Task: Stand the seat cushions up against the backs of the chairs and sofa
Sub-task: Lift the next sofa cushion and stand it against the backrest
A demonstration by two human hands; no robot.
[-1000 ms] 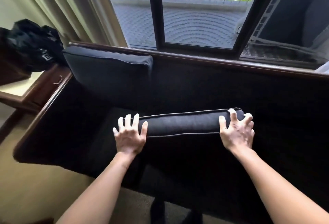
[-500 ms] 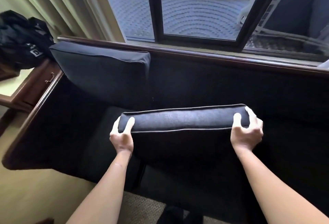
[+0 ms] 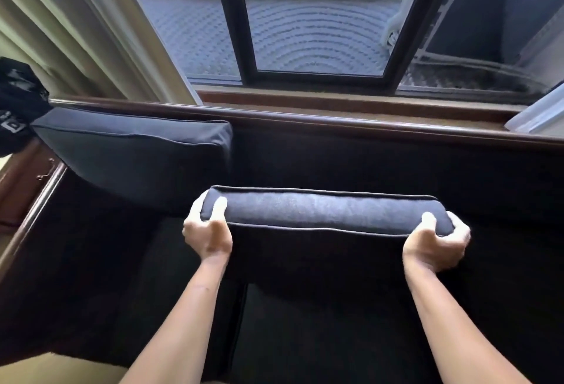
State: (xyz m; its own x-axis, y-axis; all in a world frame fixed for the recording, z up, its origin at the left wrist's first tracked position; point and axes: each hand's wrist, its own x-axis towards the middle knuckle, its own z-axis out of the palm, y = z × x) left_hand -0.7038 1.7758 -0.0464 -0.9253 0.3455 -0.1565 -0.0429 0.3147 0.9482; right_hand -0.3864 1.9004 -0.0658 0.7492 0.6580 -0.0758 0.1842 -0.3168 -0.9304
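Observation:
I hold a dark navy seat cushion point(image 3: 323, 209) with pale piping by its front edge, raised above the middle of the dark sofa seat point(image 3: 503, 292). My left hand point(image 3: 207, 228) grips its left corner and my right hand point(image 3: 436, 240) grips its right corner, thumbs on the edge face. A second navy cushion point(image 3: 134, 151) stands upright at the left, leaning against the sofa back point(image 3: 366, 158) under its wooden top rail point(image 3: 335, 122). The lifted cushion's rear part is hidden in shadow.
A window with a black frame point(image 3: 235, 17) sits right behind the sofa, with a beige curtain point(image 3: 76, 32) at the left. A black bag point(image 3: 18, 109) rests on a wooden side table point(image 3: 21, 182) beyond the left sofa arm. Beige floor shows at bottom left.
My hands went from resting open on the cushion's front edge to gripping its corners, and the cushion's front edge has risen and tipped up toward the sofa back.

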